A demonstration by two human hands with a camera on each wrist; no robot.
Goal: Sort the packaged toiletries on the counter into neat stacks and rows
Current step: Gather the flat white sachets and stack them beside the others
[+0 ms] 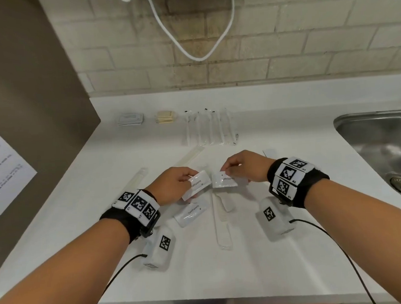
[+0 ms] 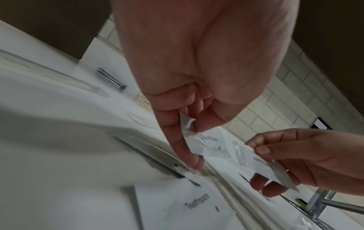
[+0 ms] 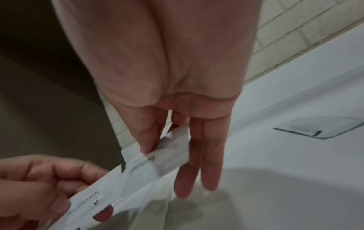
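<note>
A: The toothpaste packet (image 1: 197,183) in the left hand (image 1: 171,186) is pinched by thumb and fingers, long axis tilted up toward the comb (image 1: 220,218).

B: And the right hand (image 1: 245,167)?

A: It pinches a second packet (image 1: 224,180), lying crosswise above the comb's head, the two packets nearly touching. A third packet (image 1: 191,211) lies just left of the comb, nearer the left hand.
</note>
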